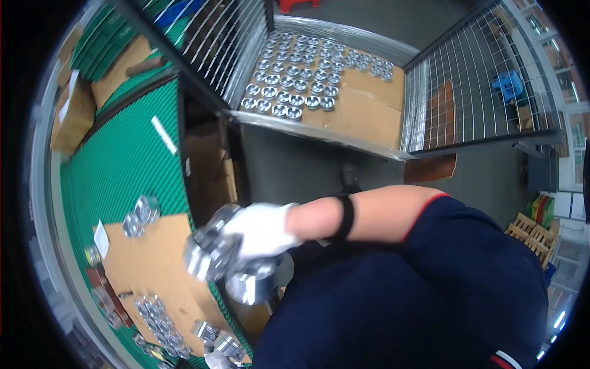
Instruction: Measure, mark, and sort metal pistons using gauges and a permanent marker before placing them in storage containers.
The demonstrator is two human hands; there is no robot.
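Observation:
My right hand (261, 230), in a white glove and smeared by motion, is closed around a cluster of shiny metal pistons (209, 252) above the near edge of the workbench. One more piston (251, 288) hangs below the palm. At the lower edge of the picture, part of my gloved left hand (218, 360) lies against a few pistons (227, 345) on the cardboard sheet (147, 258); its fingers are mostly out of sight. A tight group of pistons (161, 326) stands on the same sheet, and two or three more (141, 215) stand at its far edge.
A wire-sided cage cart (319, 132) holds rows of pistons (289, 80) on cardboard, with bare cardboard (369, 117) at its right. Ribbed green matting (123, 166) covers the bench. Green bins (110, 46) stand at the far left, and a wooden pallet (531, 237) at the right.

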